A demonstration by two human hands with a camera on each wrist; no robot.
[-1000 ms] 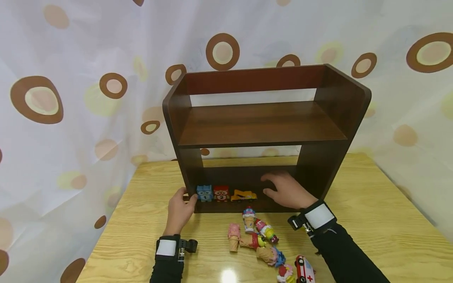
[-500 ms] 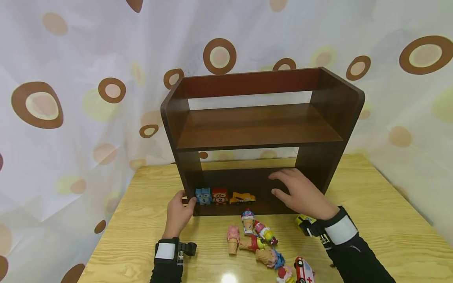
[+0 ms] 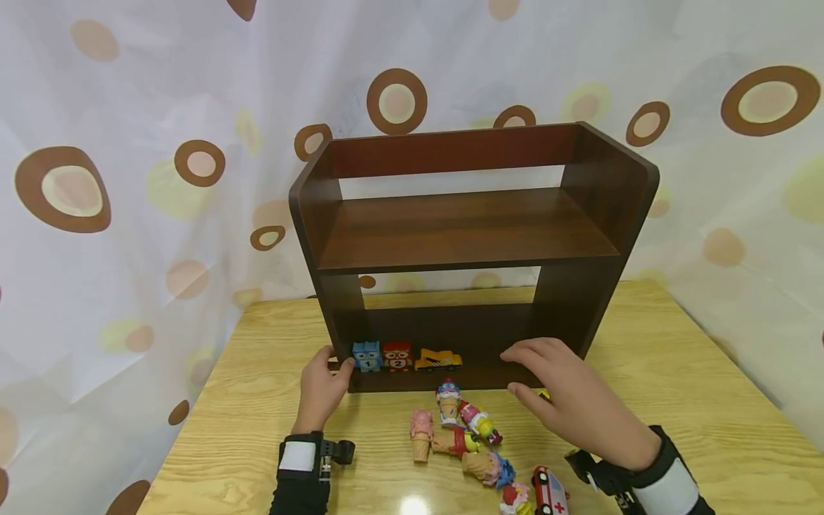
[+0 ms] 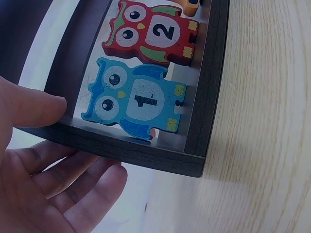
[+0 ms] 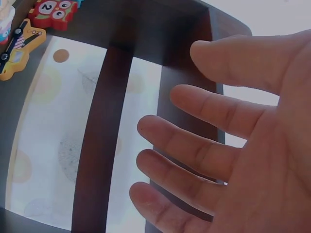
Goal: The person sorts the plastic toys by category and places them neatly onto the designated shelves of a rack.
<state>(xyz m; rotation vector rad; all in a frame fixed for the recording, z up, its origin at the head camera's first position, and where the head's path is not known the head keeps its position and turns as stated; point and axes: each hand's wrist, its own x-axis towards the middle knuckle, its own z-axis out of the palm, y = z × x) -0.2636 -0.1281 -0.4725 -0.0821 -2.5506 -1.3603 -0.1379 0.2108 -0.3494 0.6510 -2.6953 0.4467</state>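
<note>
My left hand (image 3: 322,390) grips the left side panel of a dark brown wooden shelf (image 4: 146,155), thumb on the inside and fingers outside. Beside it on the bottom board stand a blue owl block (image 3: 368,356) marked 1 and a red owl block (image 3: 397,355) marked 2. To their right is a yellow toy truck (image 3: 439,360). My right hand (image 3: 566,393) is empty, fingers spread, in front of the right part of the bottom board. Under it, a bit of something yellow (image 3: 543,394) shows, mostly hidden by the hand.
Several ice-cream cone toys lie before the shelf on the wooden table (image 3: 219,429), among them a pink one (image 3: 421,435) and a blue-topped one (image 3: 489,468). A toy ambulance (image 3: 550,491) lies at the front right. A patterned curtain (image 3: 161,86) hangs behind.
My right hand has drawn back from inside the bottom compartment, toward me and to the right. The left hand keeps its hold on the side panel. The view has shifted slightly.
</note>
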